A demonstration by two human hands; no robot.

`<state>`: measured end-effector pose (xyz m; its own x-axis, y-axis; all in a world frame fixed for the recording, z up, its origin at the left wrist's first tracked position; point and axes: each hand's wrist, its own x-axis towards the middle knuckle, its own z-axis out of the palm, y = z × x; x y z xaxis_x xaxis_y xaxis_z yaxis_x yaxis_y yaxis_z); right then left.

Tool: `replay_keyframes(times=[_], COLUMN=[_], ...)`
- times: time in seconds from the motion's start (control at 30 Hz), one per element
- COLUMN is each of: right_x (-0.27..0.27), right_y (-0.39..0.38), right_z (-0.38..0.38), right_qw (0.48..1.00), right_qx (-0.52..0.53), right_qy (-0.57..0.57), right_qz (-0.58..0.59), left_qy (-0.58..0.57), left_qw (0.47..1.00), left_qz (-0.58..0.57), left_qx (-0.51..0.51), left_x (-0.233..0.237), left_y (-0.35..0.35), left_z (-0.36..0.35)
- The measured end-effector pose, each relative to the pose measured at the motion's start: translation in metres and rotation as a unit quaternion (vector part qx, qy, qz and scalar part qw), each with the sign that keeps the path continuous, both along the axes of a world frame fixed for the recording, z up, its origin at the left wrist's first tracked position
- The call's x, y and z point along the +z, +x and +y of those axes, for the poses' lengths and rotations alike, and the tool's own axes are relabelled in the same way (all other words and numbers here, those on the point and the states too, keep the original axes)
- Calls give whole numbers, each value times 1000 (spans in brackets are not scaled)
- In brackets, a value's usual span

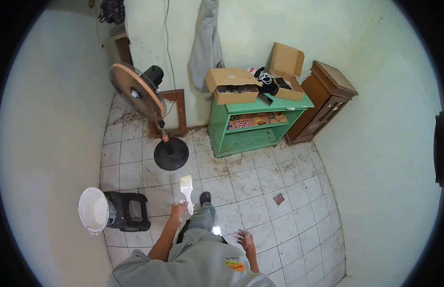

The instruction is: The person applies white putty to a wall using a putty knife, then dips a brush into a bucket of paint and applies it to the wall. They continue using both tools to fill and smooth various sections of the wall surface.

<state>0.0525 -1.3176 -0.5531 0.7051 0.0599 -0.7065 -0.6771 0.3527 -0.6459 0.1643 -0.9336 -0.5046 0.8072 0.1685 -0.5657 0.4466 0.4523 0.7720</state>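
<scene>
A white-handled paintbrush [187, 191] points away from me, its pale bristles at the far end. My left hand [180, 209] is closed around its handle, and whitish smears show on the fingers. Low on my other side, my right hand [244, 238] hangs with fingers apart and nothing in it; its fingertips also look whitish. To the left of the brush, a white bucket [107, 210] with pale stuff inside stands on a black plastic stool [146, 211].
Ahead stands a pedestal fan [170, 154]. A green shelf [217, 129] bears open cardboard boxes [236, 97], beside a brown wooden cabinet [322, 103]. A grey garment [206, 48] hangs on the wall. A reddish scrap [278, 199] lies on the tiled floor [253, 210].
</scene>
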Motion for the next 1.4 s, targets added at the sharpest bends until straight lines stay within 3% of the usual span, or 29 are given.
replay_keyframes(times=[0.1,0.23,0.3,0.37,0.47,0.53,0.6,0.67,0.8,0.87,0.97,1.07,1.17,1.2,1.33,1.4], right_x=[14,38,69,85,81,84,62,112,116,133,124,110,54,87,139,127], right_y=[69,190,262,341,440,510,583,632,760,795,849,898,954,934,904,912], right_z=[-9,-43,-51,-55,-61,-58,-69,-44,-50,-40,-51,-61,-102,-90,-70,-82], right_qw=[996,992,982,962,936,885,712,707,561,539,574,553,553,585,602,612], right_qx=[87,4,28,41,47,140,197,170,143,198,234,305,306,305,307,300], right_qy=[-27,-123,-174,-237,-272,-349,-517,-503,-694,-781,-758,-753,-731,-697,-642,-553], right_qz=[-19,-26,-69,-129,-218,-274,-433,-467,-428,-247,-205,-186,-258,-281,-363,-478], left_qy=[-12,52,55,-17,73,92,136,199,211,214,232,226,201,196,134,146], left_qw=[999,997,995,985,981,972,957,933,904,881,838,797,773,766,770,784], left_qz=[-4,34,7,-49,-72,-70,-62,-50,-52,9,46,58,67,62,57,82], left_qx=[35,46,79,165,162,206,250,295,368,423,492,558,598,609,621,598], left_x=[8,4,-7,-5,50,47,44,46,35,65,65,81,96,97,102,93], left_y=[41,108,150,174,192,192,180,167,140,135,125,138,154,160,188,187], left_z=[-17,-7,8,17,14,13,10,5,-8,-28,-59,-94,-146,-158,-207,-223])
